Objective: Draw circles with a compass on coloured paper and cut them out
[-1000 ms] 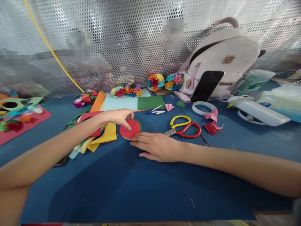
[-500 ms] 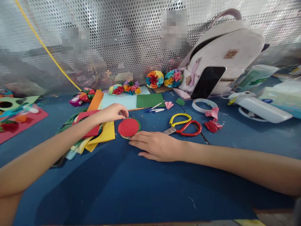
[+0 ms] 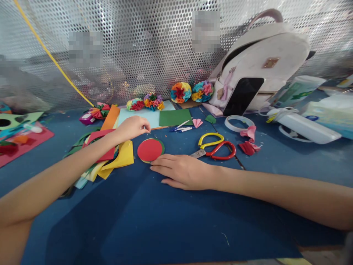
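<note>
A red paper circle (image 3: 149, 150) lies on the table, with the edge of a green circle (image 3: 162, 147) peeking out behind it. My right hand (image 3: 180, 171) rests flat beside it, fingers stretched out and fingertips touching the circle's lower right edge. Just above the circle, apart from it, my left hand (image 3: 134, 127) has thumb and fingers pinched together; whatever sits between them is too small to make out. To the right of my right hand lie scissors (image 3: 212, 145) with one yellow and one red handle.
Cut paper sheets, including a yellow one (image 3: 121, 158), lie under my left forearm. Behind are a green sheet (image 3: 176, 117), pens (image 3: 182, 129) and paper flowers (image 3: 181, 92). A phone (image 3: 244, 96) leans on a white backpack (image 3: 261, 59); tape (image 3: 239, 120) and a glue gun (image 3: 306, 125) sit at right.
My left hand has lifted slightly up and away from the top edge of the red circle, still pinched. My right hand and the circles stay where they were.
</note>
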Motion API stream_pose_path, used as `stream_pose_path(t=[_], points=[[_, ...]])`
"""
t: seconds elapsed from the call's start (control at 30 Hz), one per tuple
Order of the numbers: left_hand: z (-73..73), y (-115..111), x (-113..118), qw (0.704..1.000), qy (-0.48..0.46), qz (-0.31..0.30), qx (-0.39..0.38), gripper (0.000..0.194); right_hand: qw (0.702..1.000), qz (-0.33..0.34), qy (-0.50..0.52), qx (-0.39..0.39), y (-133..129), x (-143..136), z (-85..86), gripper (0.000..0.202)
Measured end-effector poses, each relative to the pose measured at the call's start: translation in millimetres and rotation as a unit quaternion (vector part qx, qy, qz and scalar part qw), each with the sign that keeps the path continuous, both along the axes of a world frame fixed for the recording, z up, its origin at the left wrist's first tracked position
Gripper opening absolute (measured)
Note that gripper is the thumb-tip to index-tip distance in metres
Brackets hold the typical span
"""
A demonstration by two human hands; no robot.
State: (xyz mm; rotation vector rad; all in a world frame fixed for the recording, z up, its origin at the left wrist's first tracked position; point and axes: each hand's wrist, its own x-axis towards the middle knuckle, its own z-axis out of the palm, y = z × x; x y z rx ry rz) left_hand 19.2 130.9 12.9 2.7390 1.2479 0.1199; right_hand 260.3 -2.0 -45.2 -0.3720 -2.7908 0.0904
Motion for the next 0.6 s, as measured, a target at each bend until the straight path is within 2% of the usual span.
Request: stream_pose_path(t=[0.33,0.6], points=[[-6.3,2,21,0.997,-0.009,-0.056,-0.043,0.018,1.000,-0.002,0.002,0.024,1,-1,-1.6,0.047],[-4.0,7,22,0.996,-0.008,-0.085,-0.040,0.015,1.000,-0.004,0.005,0.021,1,0,-4.2,0.046]])
